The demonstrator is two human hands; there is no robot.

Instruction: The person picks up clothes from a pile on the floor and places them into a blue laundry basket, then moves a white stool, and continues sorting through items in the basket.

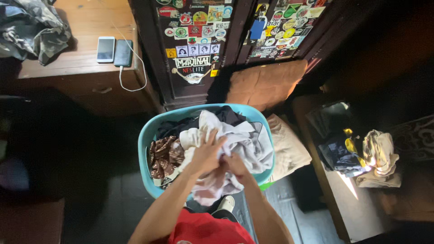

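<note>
- Left hand (207, 153): fingers spread, palm down, pressed onto white cloth (246, 144) in basket (143, 135).
- Right hand (237, 165): curled, gripping a fold of the same white cloth, touching left hand.
- White cloth: heaped at centre and right of basket, near end spilling over near rim toward the body.
- Basket: round, turquoise, on dark floor at centre, full of clothes.
- Brown patterned cloth (165, 156): inside basket, left side, just beside left forearm.
- Dark cloth (226, 115): inside basket, far side, partly under the white.
- Red garment (205, 230): near edge, between both forearms, on the wearer.
- Beige cloth (287, 149): folded, on floor just right of basket, touching its rim.
- Brown cushion (266, 83): far right of basket, against cabinet foot.
- Cabinet (199, 49): dark wood, far centre, doors covered in stickers.
- Desk (86, 54): wooden, far left; two phones (114, 50) side by side on top, white cable (133, 72) running from the dark one over the edge.
- Camouflage cloth (31, 27): bunched at far left corner of desk.
- Pile of clothes (361, 156): right side, on low surface, partly in sunlight, well apart from basket.
</note>
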